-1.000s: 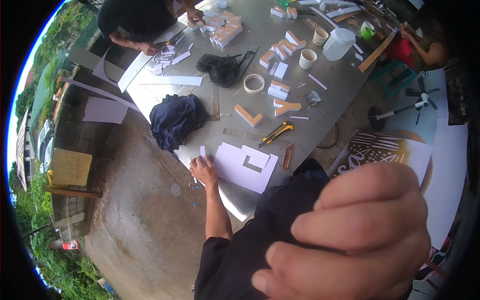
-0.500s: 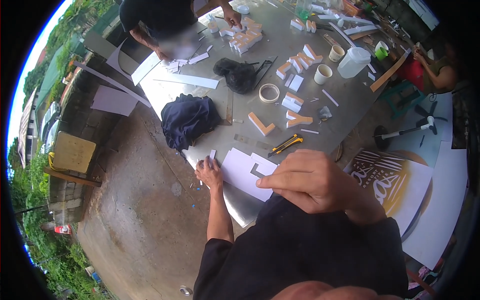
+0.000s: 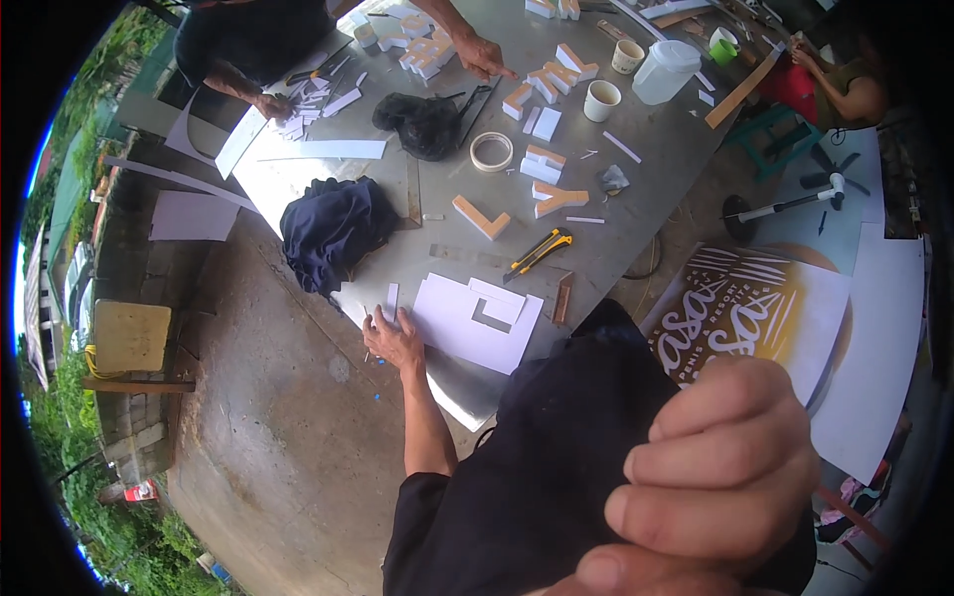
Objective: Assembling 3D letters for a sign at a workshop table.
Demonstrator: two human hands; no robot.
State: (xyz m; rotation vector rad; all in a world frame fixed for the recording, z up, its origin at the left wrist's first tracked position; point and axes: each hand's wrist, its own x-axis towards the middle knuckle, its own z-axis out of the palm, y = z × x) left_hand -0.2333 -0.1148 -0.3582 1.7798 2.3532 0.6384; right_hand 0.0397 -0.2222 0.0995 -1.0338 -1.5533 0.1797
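My left hand (image 3: 395, 340) lies at the near corner of the metal table, fingers apart, beside a white sheet (image 3: 452, 333) with a dark angular cutout. A small white strip (image 3: 393, 297) is just beyond its fingertips. Close to the camera at lower right, my right hand (image 3: 720, 477) is curled into a fist; whatever it may hold is hidden. A smaller white piece (image 3: 497, 298) lies on the sheet by the cutout. Beyond it rests a yellow-and-black utility knife (image 3: 539, 253), near an orange-topped white block letter (image 3: 482, 219).
Across the table (image 3: 606, 238) are a dark cloth (image 3: 338, 233), black plastic bag (image 3: 422, 124), tape roll (image 3: 491, 152), paper cups (image 3: 601, 100) and a white jug (image 3: 666, 72). A co-worker's hand (image 3: 482, 58) points near more block letters (image 3: 552, 79). Another person (image 3: 840, 74) sits at right.
My right hand has moved from above the white sheet toward the camera at lower right, its fingers now curled. The co-worker's hand has reached out to the right. The view has shifted.
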